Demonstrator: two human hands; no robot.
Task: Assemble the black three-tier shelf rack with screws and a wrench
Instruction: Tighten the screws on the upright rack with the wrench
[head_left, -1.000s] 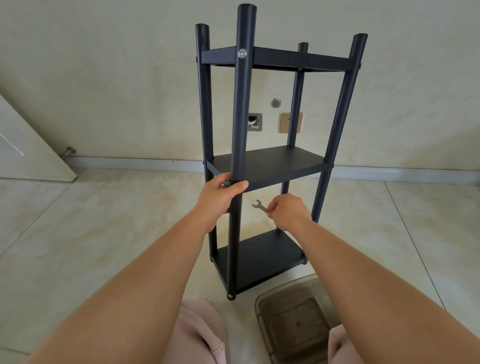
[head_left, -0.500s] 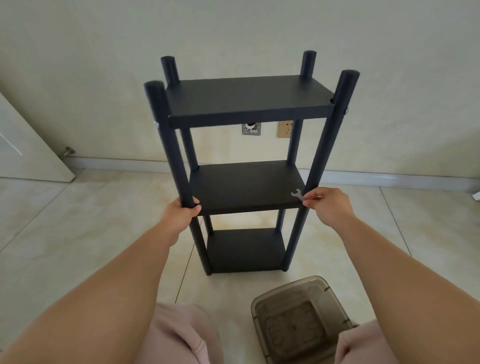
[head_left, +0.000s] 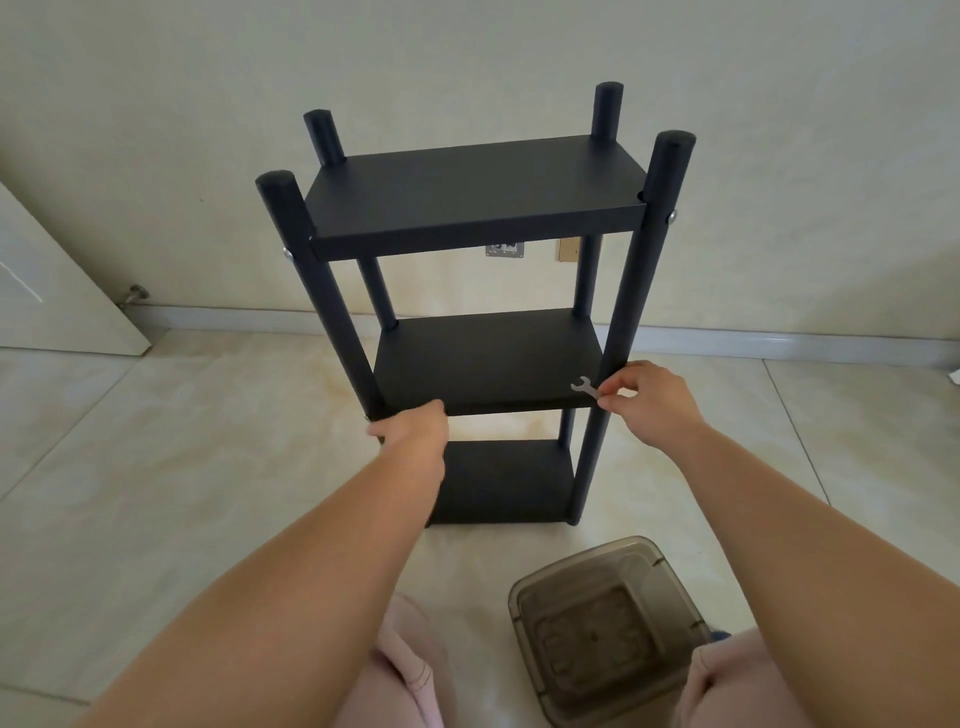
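Black three-tier shelf rack (head_left: 475, 332) now stands upright on the tiled floor (head_left: 156, 467), its long front side squared to the camera; a second ago it was turned corner-on and looked lifted, with one post nearest the viewer. Half a second ago it already faced front, and since then it has shifted only slightly. All three shelves sit between four posts, and silver screw heads (head_left: 672, 216) show at the top shelf's front corners.

At the rack's middle shelf, the left hand (head_left: 413, 428) has moved off the front left post and now rests at the shelf's front edge, near that post. Whether its fingers curl around the edge or just press against it cannot be told from here.

Right hand (head_left: 652, 402) stays beside the front right post at the same shelf level, fingertips pinching the small silver wrench (head_left: 584, 388), whose open jaw points toward the shelf corner. Below the rack, nearer the person, a smoky translucent plastic bin (head_left: 608, 629) sits on the floor by the knees.

Judging from this, the rack looks nearly complete, and the turn has brought the middle shelf's right corner joint into reach. The next step is probably to tighten a screw there while the left hand steadies the frame.
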